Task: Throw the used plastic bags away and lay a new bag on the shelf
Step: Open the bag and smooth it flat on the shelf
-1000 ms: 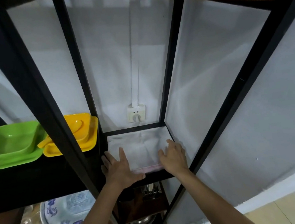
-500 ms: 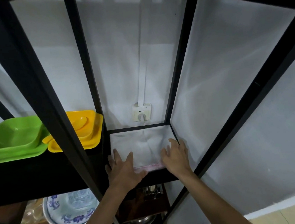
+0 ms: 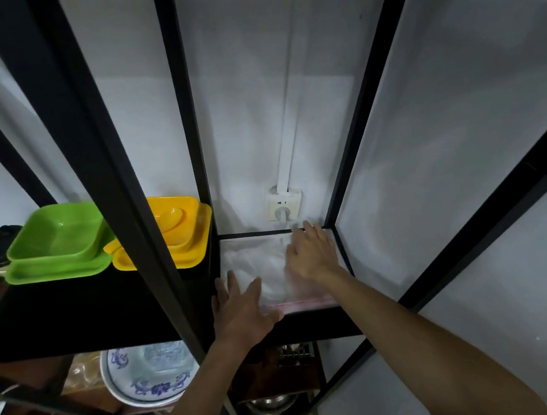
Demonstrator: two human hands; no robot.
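A clear plastic bag with a pink strip along its near edge lies flat on the small black shelf in the right bay of the rack. My left hand rests palm down on the bag's near left corner, fingers spread. My right hand lies flat on the bag's far right part, fingertips near the back rail. Neither hand grips anything.
Black rack posts frame the bay. Green dishes and yellow dishes sit on the left shelf. A wall socket is behind the bag. Below are a blue-patterned plate and metal utensils.
My right hand has slid away from the bag's near right corner toward the back of the shelf. My left hand stays at the near left corner. The view has shifted closer.
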